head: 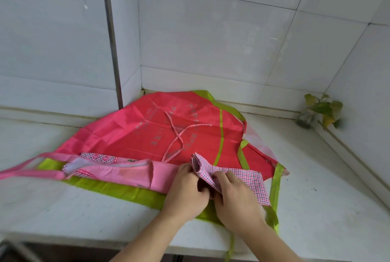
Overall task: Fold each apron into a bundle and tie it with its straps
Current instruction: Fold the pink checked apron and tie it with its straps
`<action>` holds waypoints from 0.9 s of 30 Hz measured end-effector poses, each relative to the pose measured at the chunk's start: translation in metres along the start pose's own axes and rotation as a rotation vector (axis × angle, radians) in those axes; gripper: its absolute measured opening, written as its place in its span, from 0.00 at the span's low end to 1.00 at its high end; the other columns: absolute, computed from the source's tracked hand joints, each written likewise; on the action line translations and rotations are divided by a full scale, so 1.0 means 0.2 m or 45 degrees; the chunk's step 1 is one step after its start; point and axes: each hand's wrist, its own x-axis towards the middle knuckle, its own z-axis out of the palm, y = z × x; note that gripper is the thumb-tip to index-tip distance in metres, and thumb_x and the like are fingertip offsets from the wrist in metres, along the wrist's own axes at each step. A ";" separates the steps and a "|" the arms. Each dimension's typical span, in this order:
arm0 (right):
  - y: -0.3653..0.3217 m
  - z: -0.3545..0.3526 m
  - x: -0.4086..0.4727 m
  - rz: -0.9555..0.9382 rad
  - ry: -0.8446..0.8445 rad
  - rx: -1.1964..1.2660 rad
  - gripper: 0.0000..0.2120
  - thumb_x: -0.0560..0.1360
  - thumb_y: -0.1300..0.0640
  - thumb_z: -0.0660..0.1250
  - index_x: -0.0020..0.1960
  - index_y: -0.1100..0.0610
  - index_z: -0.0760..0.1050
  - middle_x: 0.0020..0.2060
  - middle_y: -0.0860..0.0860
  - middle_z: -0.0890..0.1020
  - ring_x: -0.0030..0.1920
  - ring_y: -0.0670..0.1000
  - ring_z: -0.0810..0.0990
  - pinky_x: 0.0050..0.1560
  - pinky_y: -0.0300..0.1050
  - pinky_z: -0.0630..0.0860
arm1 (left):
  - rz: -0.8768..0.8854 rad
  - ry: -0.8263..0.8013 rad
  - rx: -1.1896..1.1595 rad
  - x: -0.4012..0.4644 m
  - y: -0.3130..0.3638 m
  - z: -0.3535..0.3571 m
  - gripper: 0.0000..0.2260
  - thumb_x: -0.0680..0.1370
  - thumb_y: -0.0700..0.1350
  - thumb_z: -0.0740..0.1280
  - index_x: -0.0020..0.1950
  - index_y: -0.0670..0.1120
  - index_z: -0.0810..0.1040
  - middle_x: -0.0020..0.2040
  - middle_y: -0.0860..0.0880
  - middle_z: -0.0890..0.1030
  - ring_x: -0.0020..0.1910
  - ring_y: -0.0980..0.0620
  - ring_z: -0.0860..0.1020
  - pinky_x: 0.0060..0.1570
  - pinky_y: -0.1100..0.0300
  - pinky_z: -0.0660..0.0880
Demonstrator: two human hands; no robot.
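Both hands, left hand (185, 185) and right hand (234, 192), pinch the checked apron (232, 174), half-folded atop the red apron (168, 133) on my desk (63, 209); I judge no bundle tied yet.

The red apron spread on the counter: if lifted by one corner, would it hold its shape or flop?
Probably flop: the red apron lies creased and thin. Its sheen suggests slippery fabric, likely light. Its loose straps would probably dangle.
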 end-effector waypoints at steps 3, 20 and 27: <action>-0.01 0.04 0.01 0.038 0.008 0.083 0.23 0.72 0.53 0.62 0.67 0.46 0.73 0.46 0.46 0.78 0.45 0.54 0.80 0.39 0.48 0.73 | -0.029 0.121 -0.019 0.00 -0.02 -0.01 0.16 0.73 0.37 0.67 0.57 0.50 0.83 0.55 0.58 0.77 0.59 0.56 0.73 0.64 0.62 0.70; -0.02 0.09 -0.01 -0.045 0.063 -0.211 0.23 0.81 0.34 0.51 0.75 0.29 0.65 0.41 0.45 0.67 0.42 0.52 0.76 0.38 0.52 0.75 | -1.061 0.373 -1.355 -0.29 -0.22 -0.60 0.11 0.85 0.41 0.64 0.58 0.33 0.79 0.46 0.34 0.87 0.45 0.38 0.88 0.37 0.52 0.86; 0.03 0.05 -0.04 -0.036 0.015 -0.215 0.22 0.80 0.34 0.52 0.74 0.28 0.66 0.40 0.43 0.64 0.40 0.49 0.75 0.35 0.48 0.75 | -1.063 0.605 -1.367 -0.15 -0.43 -0.73 0.07 0.82 0.41 0.71 0.57 0.38 0.80 0.50 0.38 0.85 0.46 0.40 0.86 0.33 0.54 0.85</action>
